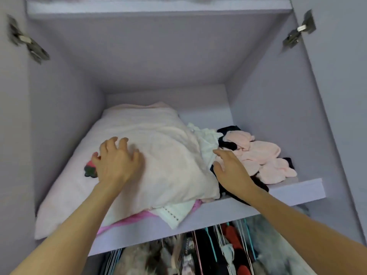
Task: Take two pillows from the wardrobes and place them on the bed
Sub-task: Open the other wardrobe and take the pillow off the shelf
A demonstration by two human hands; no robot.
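Lilac wardrobe [258, 100], doors open, one head view only. On the shelf [238, 207]: a pale pink pillow [65, 197] at about 8 o'clock with a cream pillow [168, 155] stacked over it, plus a heap of pink and dark clothes [264, 155] out at 3 o'clock. Hanging clothes [218, 251] fill the rail below at 6. No writing I can read. Left hand [117, 161] rests on the cream pillow, grip wide with fingers spread and bent. Right hand [230, 167] sits at its right edge against the heap, fingers relaxed.
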